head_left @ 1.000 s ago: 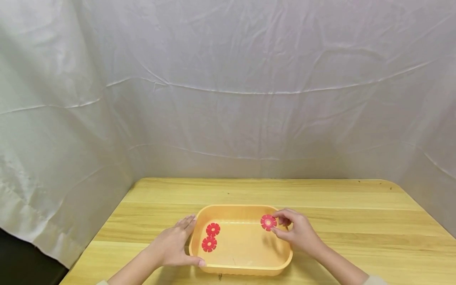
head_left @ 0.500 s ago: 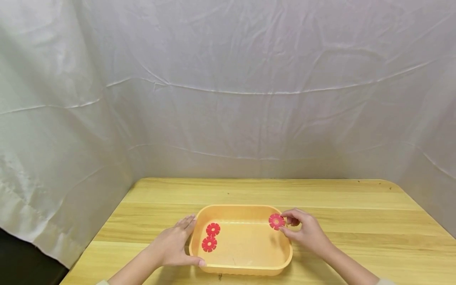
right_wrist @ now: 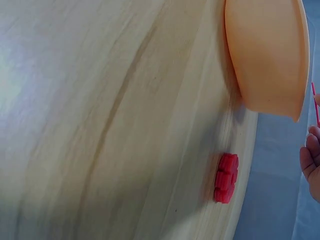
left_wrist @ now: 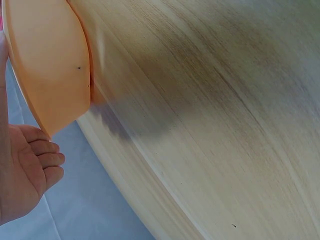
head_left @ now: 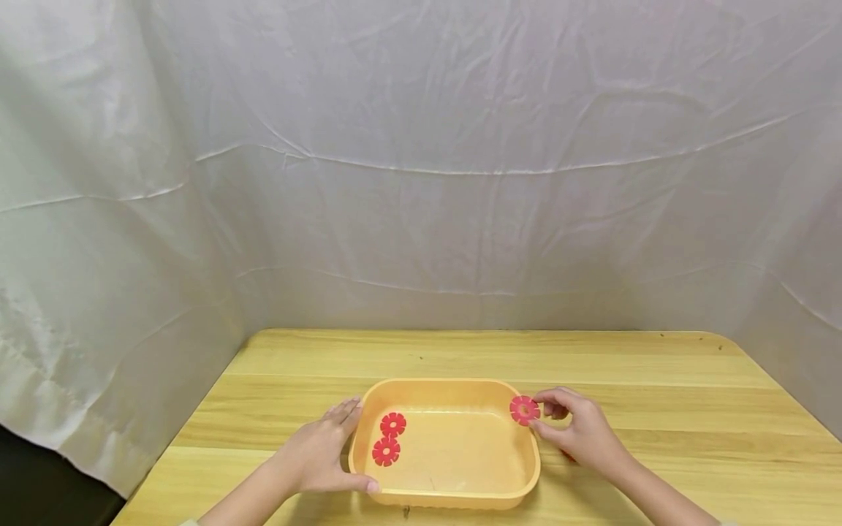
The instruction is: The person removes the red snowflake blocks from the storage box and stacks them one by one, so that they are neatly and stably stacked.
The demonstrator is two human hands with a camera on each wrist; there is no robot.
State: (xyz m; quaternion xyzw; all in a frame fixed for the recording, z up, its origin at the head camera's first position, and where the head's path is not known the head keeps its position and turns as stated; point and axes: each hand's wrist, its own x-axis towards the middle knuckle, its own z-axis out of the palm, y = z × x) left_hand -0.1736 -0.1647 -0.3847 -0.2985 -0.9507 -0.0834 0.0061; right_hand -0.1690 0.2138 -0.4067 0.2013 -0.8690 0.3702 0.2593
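Note:
My right hand [head_left: 585,431] pinches a red flower-shaped notched disc [head_left: 524,410] between thumb and fingertips, over the right rim of an orange plastic tray [head_left: 454,499]. In the right wrist view the disc [right_wrist: 315,102] shows as a thin edge. Across the tray's left end, my left hand [head_left: 322,449] holds it, thumb on the near rim and fingers along the far left side. Inside the tray at left lie two more red discs, an upper one [head_left: 393,418] and a lower one [head_left: 378,451], close together.
On the wooden table [head_left: 658,409], right of the tray, lie red pieces [right_wrist: 226,177], mostly hidden under my right hand in the head view. A pale cloth [head_left: 460,219] hangs behind the table and at its sides.
My right hand has moved right with the pinched disc, from over the tray's inside to its right rim. The left hand, the tray and the two discs in it stay put.

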